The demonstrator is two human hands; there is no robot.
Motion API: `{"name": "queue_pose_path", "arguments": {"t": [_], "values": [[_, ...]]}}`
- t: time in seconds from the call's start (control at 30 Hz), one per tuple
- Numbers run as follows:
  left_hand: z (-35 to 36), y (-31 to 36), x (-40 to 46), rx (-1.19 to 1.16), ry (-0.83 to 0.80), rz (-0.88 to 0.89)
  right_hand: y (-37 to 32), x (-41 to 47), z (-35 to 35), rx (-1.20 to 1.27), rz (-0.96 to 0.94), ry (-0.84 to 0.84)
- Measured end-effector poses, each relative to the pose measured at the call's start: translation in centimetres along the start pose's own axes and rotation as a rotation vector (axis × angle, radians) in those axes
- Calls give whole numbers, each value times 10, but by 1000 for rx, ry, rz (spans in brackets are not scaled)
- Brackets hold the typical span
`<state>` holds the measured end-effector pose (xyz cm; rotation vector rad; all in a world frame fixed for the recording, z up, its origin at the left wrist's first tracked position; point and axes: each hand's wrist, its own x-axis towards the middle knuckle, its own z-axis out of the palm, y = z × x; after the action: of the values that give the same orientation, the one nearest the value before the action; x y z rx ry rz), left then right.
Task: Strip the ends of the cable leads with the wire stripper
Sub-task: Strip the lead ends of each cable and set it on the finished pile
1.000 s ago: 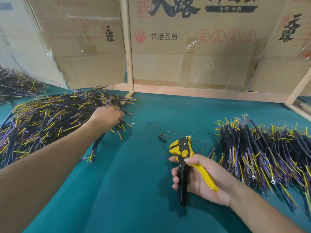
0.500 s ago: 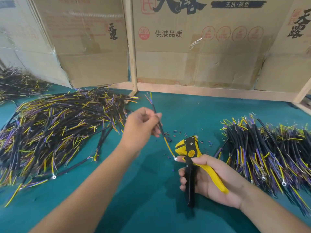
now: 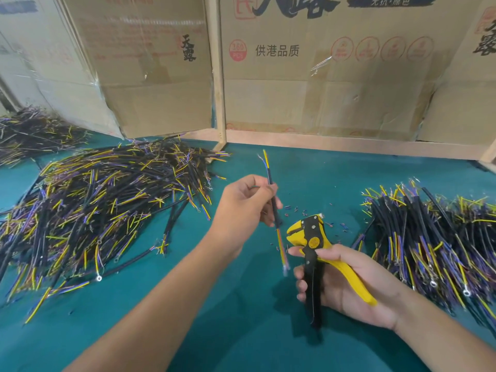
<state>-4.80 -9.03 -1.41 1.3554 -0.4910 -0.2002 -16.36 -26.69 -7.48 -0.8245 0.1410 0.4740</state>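
Worktop (image 3: 241,331): teal surface strewn with insulation offcuts (image 3: 291,209) near the tool; a lead dragged through them may carry scraps into the cutter.
Left pile (image 3: 102,208): large unsorted heap of cables lies well apart from the right pile (image 3: 429,237); if you set the piece down carelessly, stripped and unstripped stock could mix.
Right hand (image 3: 346,285): your fingers are curled round both handles of the wire stripper (image 3: 312,242), head pointing away from you, mouth looking parted. A squeeze before the leads sit square would, in my judgement, nick strands or cut one lead short.
Left hand (image 3: 243,208): clamped by fingertips on the black jacket of the cable (image 3: 273,202), held in the air just left of the stripper head. A loose pinch would let the jacket slip when the tool pulls.
Lower leads (image 3: 281,248): coloured ends hang beside the stripper mouth, not yet inside it, and blurred. Bunched together, they may enter unevenly and strip to unequal lengths.
Upper leads (image 3: 264,159): splayed above your fist; whether they are already bared, I cannot tell.
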Motion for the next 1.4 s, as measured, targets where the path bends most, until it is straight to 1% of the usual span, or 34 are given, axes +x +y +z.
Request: {"name": "queue_pose_path", "arguments": {"t": [0.07,0.27,0.33,0.43,0.53,0.57,0.63,0.77,0.93,1.07,1.27,1.33,1.4], "values": [[4,2,-2,33,-20,28,1,1,-3,0,2,-7],[16,4,-11,18,-116,85,3,9,-16,44,-30,-20],[15,2,-12,43,-109,104,4,9,-19,91,-65,-25],[12,-1,-12,54,-101,113,4,10,-13,35,-60,6],[9,-3,-12,71,-125,109,3,7,-10,8,-107,-93],[8,-3,-13,80,-135,121,2,5,-6,-2,-123,-96],[7,-4,-14,108,-171,146,0,0,1,-10,-159,-67],[5,-4,-14,124,-238,170,-4,-6,17,-20,-197,60],[1,-5,-18,130,-341,164,-4,-7,21,0,-183,98],[-2,-4,-17,79,-335,119,-2,-11,19,-4,-180,91],[-3,-5,-17,89,-316,48,0,-17,20,0,-205,82],[-3,-3,-18,123,-286,62,0,-18,22,-12,-220,72],[-3,-4,-16,206,-242,130,-1,-19,22,-35,-228,49]]}}
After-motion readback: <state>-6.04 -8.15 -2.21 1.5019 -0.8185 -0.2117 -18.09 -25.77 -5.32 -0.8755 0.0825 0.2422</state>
